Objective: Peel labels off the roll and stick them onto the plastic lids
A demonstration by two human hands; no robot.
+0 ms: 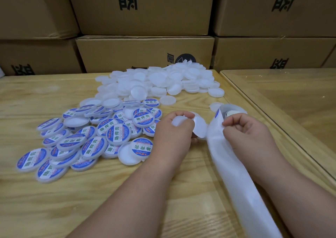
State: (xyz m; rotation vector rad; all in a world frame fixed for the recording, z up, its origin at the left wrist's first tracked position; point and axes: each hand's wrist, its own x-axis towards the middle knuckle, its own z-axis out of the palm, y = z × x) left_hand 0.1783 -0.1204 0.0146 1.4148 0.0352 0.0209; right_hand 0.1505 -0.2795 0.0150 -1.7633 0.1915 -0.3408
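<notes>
Wooden counter (54, 192), pale grain, carrying two heaps of round plastic lids. Plain lids (163, 81): translucent white, heaped at the far middle of the counter, against stacked cardboard boxes (143, 52) printed with black characters. Labelled lids (81, 137): blue-and-white round labels with green characters, spread in a loose overlapping pile at the near left, a few lying underside up among them. Left hand (172, 132): fingers curled round one plain lid (177, 121), held just above the counter to the right of the labelled pile; grip clamped on it. A round white-backed label (200, 128) hangs between the two hands, its left edge touching the held lid, its right edge meeting the strip; whether it is fully free of the backing cannot be told. Right hand (249, 130): thumb and fingers pinching the white backing strip (234, 179), grip closed on it. The strip runs from the roll (227, 110), which stands just beyond the right hand, down across the counter's near right towards the onlooker's lower edge of view. A second wooden counter (291, 96) adjoins on the right, with a narrow seam between.
</notes>
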